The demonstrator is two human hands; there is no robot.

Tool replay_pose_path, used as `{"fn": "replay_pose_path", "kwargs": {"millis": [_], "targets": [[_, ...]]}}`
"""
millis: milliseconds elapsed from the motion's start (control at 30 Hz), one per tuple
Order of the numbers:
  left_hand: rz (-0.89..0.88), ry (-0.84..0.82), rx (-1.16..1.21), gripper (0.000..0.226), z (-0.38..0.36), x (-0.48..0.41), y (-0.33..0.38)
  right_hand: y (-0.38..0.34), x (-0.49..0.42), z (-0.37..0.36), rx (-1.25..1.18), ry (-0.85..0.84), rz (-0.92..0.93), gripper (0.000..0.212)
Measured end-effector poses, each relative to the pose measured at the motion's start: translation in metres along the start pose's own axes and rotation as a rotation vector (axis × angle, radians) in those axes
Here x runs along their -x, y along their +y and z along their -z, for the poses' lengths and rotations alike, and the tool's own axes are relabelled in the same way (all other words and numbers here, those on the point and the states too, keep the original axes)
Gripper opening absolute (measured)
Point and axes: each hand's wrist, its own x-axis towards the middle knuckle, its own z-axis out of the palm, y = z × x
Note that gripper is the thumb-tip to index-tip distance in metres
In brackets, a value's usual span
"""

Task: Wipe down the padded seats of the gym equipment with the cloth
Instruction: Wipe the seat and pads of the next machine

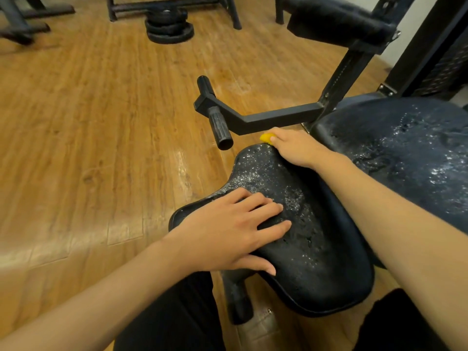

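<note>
A worn black padded seat [311,239] with a cracked, flaking surface fills the lower middle. My left hand [235,231] lies flat on its near left part, fingers spread, holding nothing. My right hand [293,146] is at the seat's far tip, closed on a yellow cloth [266,138]; only a small bunched bit of the cloth shows beyond the fingers. A second black padded seat [405,153], also cracked and flaky, sits to the right behind my right forearm.
A black metal arm with two handle pegs [220,122] juts out over the wooden floor [88,122] just beyond the seat. A padded roller [336,19] hangs at top right. Stacked weight plates [169,25] and other machine frames stand at the back.
</note>
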Motion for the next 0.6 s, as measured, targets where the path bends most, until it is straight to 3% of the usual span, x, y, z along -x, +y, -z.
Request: {"fn": "replay_pose_path", "kwargs": {"millis": [167,367,467,600], "targets": [[-0.006,0.004,-0.001,0.073,-0.003,0.000,0.000,0.008,0.114,-0.022,-0.024,0.236,0.098,0.048],[-0.015,0.025,-0.004,0.074,-0.007,0.000,-0.001,0.008,0.268,-0.060,-0.168,0.308,0.059,0.055],[-0.007,0.028,0.002,0.074,-0.007,0.000,-0.002,0.007,0.256,-0.057,-0.178,0.331,0.060,0.055],[0.002,0.013,0.007,0.074,-0.006,-0.001,-0.003,0.027,0.153,-0.032,-0.210,0.290,0.014,0.046]]}}
